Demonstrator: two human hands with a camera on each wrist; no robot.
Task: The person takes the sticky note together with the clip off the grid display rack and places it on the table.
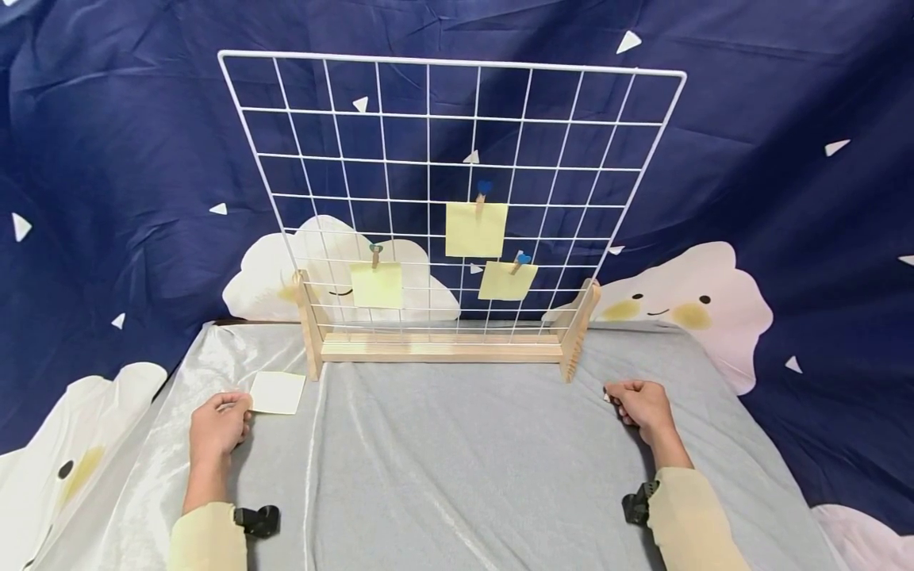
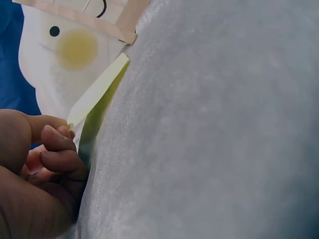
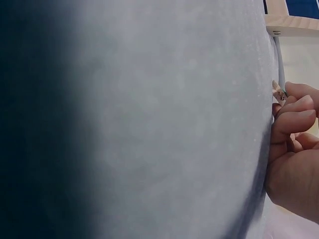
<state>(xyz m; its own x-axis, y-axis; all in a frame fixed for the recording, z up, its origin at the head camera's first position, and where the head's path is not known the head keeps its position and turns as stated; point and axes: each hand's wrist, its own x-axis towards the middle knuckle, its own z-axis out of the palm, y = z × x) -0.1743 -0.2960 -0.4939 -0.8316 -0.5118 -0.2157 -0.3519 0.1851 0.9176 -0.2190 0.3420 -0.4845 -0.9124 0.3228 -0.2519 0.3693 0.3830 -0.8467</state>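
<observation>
At the left of the table, my left hand (image 1: 220,427) pinches the edge of a pale yellow sticky note (image 1: 278,393). In the left wrist view the note (image 2: 102,94) tilts up off the cloth. Over on the right, my right hand (image 1: 641,406) pinches a small wooden clothespin (image 3: 278,92), mostly hidden by the fingers. Between the hands and farther back stands a white wire grid (image 1: 428,162) in a wooden base (image 1: 443,349). Three yellow notes hang on it: a left one (image 1: 377,285), an upper one (image 1: 476,231) and a lower right one (image 1: 508,282), each under a clothespin.
Grey velvety cloth (image 1: 457,452) covers the table, with creases running toward the front. Behind it hangs a dark blue curtain (image 1: 750,159) with white triangles and smiling clouds. Each forearm wears a black wrist camera (image 1: 259,521).
</observation>
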